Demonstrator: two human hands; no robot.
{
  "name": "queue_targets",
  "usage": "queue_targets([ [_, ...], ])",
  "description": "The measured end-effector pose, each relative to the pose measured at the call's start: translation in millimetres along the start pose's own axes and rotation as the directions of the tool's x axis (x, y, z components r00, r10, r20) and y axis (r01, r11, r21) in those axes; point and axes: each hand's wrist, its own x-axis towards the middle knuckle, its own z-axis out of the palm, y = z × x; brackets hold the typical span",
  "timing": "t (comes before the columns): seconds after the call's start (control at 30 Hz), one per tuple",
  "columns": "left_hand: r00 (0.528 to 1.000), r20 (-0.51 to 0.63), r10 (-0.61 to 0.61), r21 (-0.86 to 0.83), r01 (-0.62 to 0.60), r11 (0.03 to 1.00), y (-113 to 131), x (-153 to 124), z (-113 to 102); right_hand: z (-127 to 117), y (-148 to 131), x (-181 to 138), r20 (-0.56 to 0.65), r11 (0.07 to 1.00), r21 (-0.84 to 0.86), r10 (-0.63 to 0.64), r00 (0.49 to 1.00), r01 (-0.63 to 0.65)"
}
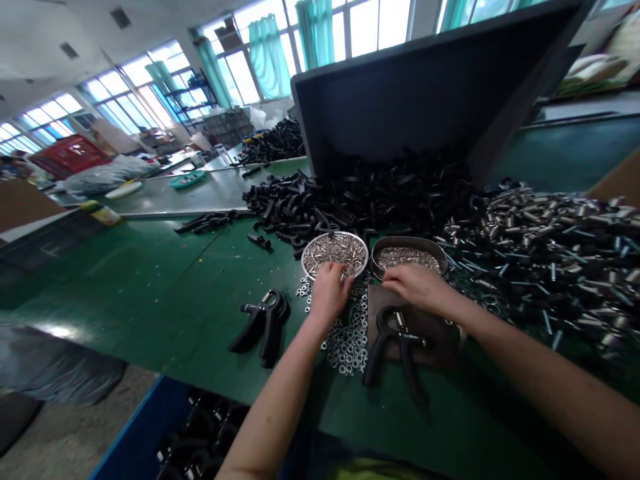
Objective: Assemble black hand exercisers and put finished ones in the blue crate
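Observation:
My left hand [330, 290] reaches into the near edge of a round dish [305, 263] full of small metal pins [335, 250], its fingers curled together. My right hand [415, 285] is at the near rim of an oval tin [443, 253] of small metal parts [405, 257], fingers bent and closed; what they hold is hidden. Below my right hand, a black hand grip strengthener [387, 330] with a spring lies partly on a brown plate [445, 340]. A second hand grip strengthener [273, 327] lies left of my left forearm. Loose nuts [350, 347] spread between my arms.
Behind the dishes, black handle parts [350, 200] spill from a large tipped dark bin [400, 100]. Springs and bolts [560, 247] are heaped at right on the green table [150, 293]. A blue crate [135, 433] with more hand grips stands below the front edge.

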Motion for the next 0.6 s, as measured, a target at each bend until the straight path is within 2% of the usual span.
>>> queue_targets([
  [0.07, 0.993, -0.05, -0.103, 0.193, 0.111, 0.975, -17.8, 18.3, -9.3, 5.5, -12.1, 29.0, -0.075, 0.997, 0.003, -0.073, 0.994, 0.074],
  [0.13, 0.987, -0.041, -0.157, 0.296, 0.162, 0.941, -29.4, 30.7, -13.0, 14.4, -25.4, 55.2, -0.105, 0.992, 0.004, -0.122, 0.987, 0.123],
  [0.27, 0.986, -0.012, -0.166, 0.316, 0.162, 0.935, -36.5, 41.8, -9.7, 32.1, -39.8, 89.1, -0.117, 0.987, 0.02, -0.157, 0.981, 0.161],
  [0.43, 0.984, -0.03, -0.176, 0.294, 0.177, 0.939, -39.1, 45.9, -6.9, 41.9, -35.2, 100.2, -0.157, 0.987, 0.097, -0.115, 0.981, 0.132],
  [0.6, 0.979, -0.12, -0.167, 0.231, 0.191, 0.954, -40.3, 47.6, -5.9, 32.9, -33.7, 91.4, -0.223, 0.971, 0.234, 0.0, 0.975, 0.054],
])
